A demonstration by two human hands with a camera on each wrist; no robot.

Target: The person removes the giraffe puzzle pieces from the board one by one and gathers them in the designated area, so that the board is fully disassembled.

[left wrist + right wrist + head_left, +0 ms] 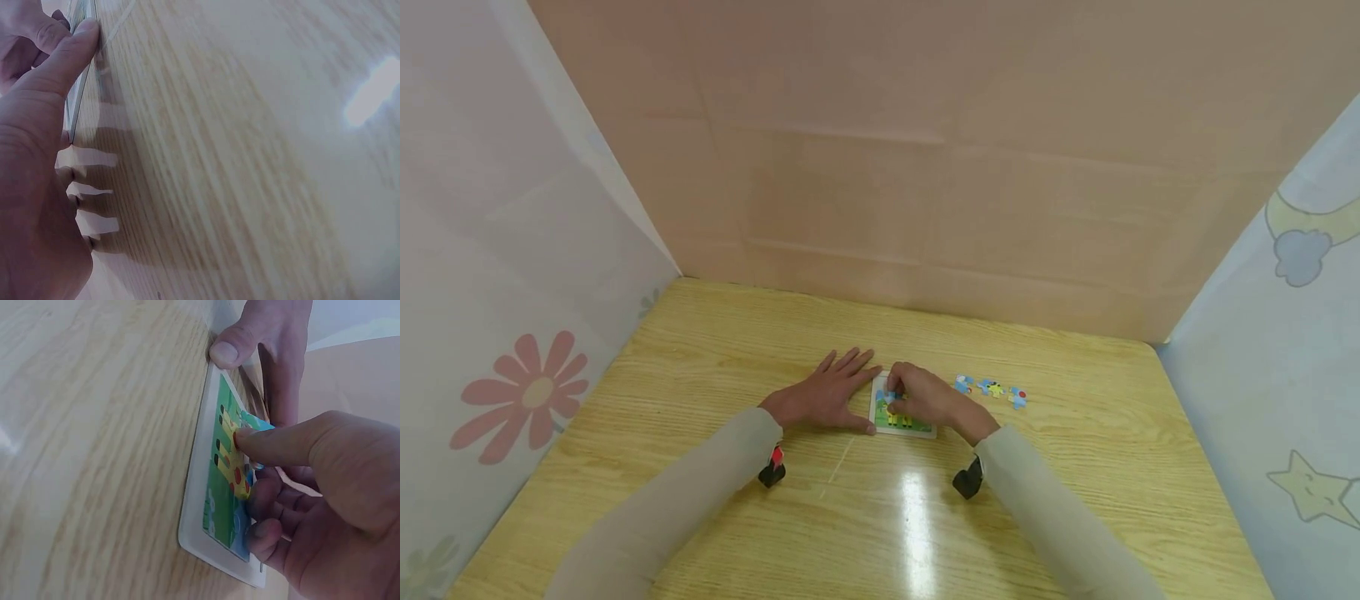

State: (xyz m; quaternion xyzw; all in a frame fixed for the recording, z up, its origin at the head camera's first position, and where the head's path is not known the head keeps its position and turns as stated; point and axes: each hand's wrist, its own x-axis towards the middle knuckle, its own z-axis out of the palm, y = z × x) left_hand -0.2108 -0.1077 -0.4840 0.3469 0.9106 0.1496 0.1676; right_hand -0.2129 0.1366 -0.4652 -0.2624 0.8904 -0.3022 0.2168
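Note:
A small jigsaw puzzle board (907,432) with a white border lies on the table, its picture showing a yellow animal with red spots on green. My left hand (831,396) lies spread at the board's left edge, thumb and a fingertip right at the border. Over the board, my right hand (925,395) has its fingers curled and pinches a blue puzzle piece (257,422) between thumb and fingers. That piece stands tilted up from the picture in the right wrist view, and the fingers hide much of it. The other fingertips of this hand rest along the board's far side.
To the right of the board lie three loose puzzle pieces: a blue and white piece (962,383), a blue and yellow piece (991,388) and a blue piece with a red spot (1018,397). A brown back wall (850,208) and patterned side sheets enclose the wooden table (715,358).

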